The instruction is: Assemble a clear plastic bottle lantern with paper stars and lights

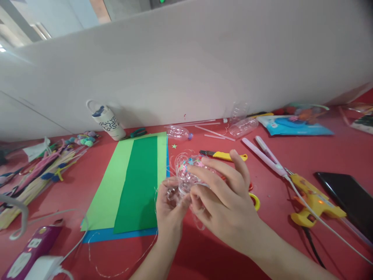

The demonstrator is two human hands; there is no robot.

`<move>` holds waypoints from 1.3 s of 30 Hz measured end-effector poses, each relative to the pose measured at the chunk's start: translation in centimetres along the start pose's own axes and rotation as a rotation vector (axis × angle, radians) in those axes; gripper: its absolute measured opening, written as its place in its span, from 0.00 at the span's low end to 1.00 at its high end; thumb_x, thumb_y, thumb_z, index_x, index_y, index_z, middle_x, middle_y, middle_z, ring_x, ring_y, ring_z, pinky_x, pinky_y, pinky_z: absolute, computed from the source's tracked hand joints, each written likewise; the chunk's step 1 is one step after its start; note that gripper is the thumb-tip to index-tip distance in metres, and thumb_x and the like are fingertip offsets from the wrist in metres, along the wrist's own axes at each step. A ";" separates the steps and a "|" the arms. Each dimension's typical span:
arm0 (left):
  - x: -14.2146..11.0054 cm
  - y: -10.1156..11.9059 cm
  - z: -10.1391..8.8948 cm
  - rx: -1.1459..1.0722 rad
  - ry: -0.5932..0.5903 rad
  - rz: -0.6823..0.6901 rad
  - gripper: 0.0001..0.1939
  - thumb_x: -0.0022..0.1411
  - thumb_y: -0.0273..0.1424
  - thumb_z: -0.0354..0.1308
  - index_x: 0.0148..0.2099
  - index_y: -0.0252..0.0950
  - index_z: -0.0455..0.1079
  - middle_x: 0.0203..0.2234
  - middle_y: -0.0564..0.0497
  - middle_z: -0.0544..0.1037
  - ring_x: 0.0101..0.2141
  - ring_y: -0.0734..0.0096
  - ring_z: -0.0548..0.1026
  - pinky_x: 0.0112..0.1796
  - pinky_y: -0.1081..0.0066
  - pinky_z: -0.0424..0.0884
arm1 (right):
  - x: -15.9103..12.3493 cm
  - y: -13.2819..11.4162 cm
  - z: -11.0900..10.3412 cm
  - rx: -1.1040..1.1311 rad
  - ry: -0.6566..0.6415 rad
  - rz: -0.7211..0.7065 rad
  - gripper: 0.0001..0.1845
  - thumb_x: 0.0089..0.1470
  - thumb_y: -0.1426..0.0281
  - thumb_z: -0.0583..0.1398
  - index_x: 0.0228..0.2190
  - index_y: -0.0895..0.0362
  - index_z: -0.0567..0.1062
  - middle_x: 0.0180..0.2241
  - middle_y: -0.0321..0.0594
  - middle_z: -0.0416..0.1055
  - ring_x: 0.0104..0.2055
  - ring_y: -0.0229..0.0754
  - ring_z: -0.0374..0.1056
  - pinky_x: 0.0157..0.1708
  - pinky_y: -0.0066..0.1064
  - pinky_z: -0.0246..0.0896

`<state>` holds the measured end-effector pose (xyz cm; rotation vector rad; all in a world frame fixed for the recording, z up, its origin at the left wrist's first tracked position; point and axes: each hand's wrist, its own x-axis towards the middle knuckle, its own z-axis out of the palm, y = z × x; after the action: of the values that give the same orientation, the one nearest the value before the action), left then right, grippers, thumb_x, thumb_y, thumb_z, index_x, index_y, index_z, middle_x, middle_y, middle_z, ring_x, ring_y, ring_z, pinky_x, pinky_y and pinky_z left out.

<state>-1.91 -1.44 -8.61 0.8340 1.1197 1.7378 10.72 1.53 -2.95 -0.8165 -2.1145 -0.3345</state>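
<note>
A clear plastic craft piece with curled strips (186,182) and small coloured stars sits between my hands above the table. My left hand (171,208) is closed around its lower left side. The thumb and index finger of my right hand (225,204) pinch at its near side, while the other fingers spread over it. What lies in that pinch is hidden. A thin wire (156,198) trails from beside my left hand down over the paper. Just beyond the piece lie a yellow box cutter (225,156) and a loose green star (174,146). Yellow scissor handles (255,202) show behind my right hand.
Green paper sheets (140,182) lie at left, near a white tumbler (109,122). Clear bottles (178,133) and straws lie along the partition. At right are a lilac styling iron (264,157), a yellow glue gun (316,198) and a black phone (346,198). A purple power strip (32,252) sits front left.
</note>
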 end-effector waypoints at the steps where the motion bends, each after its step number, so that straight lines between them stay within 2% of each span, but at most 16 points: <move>1: 0.0 0.0 0.0 0.003 0.001 0.006 0.14 0.47 0.29 0.68 0.37 0.41 0.69 0.34 0.55 0.71 0.34 0.76 0.72 0.36 0.77 0.68 | 0.0 0.0 -0.1 0.007 0.002 0.006 0.07 0.53 0.77 0.56 0.27 0.53 0.70 0.45 0.36 0.73 0.53 0.44 0.61 0.62 0.54 0.41; 8: -0.1 0.1 0.0 -0.003 -0.015 0.012 0.14 0.47 0.28 0.67 0.37 0.41 0.69 0.34 0.54 0.71 0.34 0.74 0.73 0.36 0.75 0.70 | 0.1 0.0 -0.1 0.033 0.007 0.014 0.06 0.52 0.76 0.57 0.27 0.54 0.70 0.45 0.36 0.73 0.53 0.46 0.61 0.62 0.56 0.39; 18: -0.2 -0.1 -0.3 0.065 0.013 0.107 0.14 0.47 0.27 0.67 0.38 0.42 0.70 0.39 0.53 0.69 0.39 0.73 0.72 0.38 0.76 0.70 | -0.3 0.0 0.3 -0.025 0.039 0.009 0.06 0.51 0.77 0.58 0.29 0.54 0.71 0.46 0.36 0.71 0.53 0.45 0.62 0.62 0.55 0.41; 23: 0.0 0.1 -0.3 0.072 -0.007 0.131 0.14 0.48 0.27 0.66 0.38 0.42 0.69 0.38 0.54 0.70 0.35 0.76 0.73 0.36 0.78 0.70 | -0.1 -0.2 0.1 0.056 0.022 0.061 0.07 0.50 0.78 0.59 0.27 0.53 0.70 0.47 0.38 0.69 0.54 0.47 0.59 0.63 0.54 0.38; 25: 0.2 0.1 -0.3 0.058 -0.003 0.118 0.14 0.48 0.27 0.67 0.38 0.42 0.69 0.37 0.54 0.70 0.34 0.76 0.72 0.35 0.78 0.70 | 0.1 -0.2 -0.3 0.164 -0.029 0.142 0.07 0.49 0.78 0.58 0.27 0.54 0.70 0.49 0.39 0.66 0.56 0.49 0.56 0.62 0.55 0.38; 29: 0.4 0.3 -0.2 0.014 0.040 0.051 0.15 0.46 0.27 0.67 0.37 0.41 0.69 0.35 0.54 0.72 0.34 0.76 0.72 0.34 0.78 0.69 | 0.5 0.3 -1.5 0.358 -0.112 0.257 0.14 0.43 0.82 0.56 0.31 0.53 0.71 0.53 0.41 0.60 0.59 0.51 0.50 0.59 0.55 0.42; 34: 0.3 0.8 0.5 -0.093 0.015 -0.064 0.16 0.44 0.26 0.68 0.37 0.41 0.68 0.32 0.55 0.74 0.33 0.74 0.73 0.34 0.76 0.70 | 0.8 1.0 -2.7 0.396 -0.041 0.294 0.15 0.43 0.82 0.53 0.29 0.52 0.71 0.51 0.40 0.62 0.56 0.51 0.55 0.55 0.52 0.50; 39: 0.3 1.1 0.6 -0.226 -0.061 -0.179 0.16 0.44 0.29 0.67 0.37 0.42 0.68 0.29 0.55 0.75 0.31 0.74 0.73 0.37 0.73 0.70 | 1.0 1.2 -3.4 0.415 -0.026 0.317 0.15 0.47 0.82 0.52 0.28 0.51 0.71 0.48 0.39 0.65 0.53 0.49 0.59 0.49 0.48 0.57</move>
<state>-1.86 -1.14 -7.33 0.6246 0.9085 1.6414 13.11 1.28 -0.10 -0.8864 -1.9410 0.2756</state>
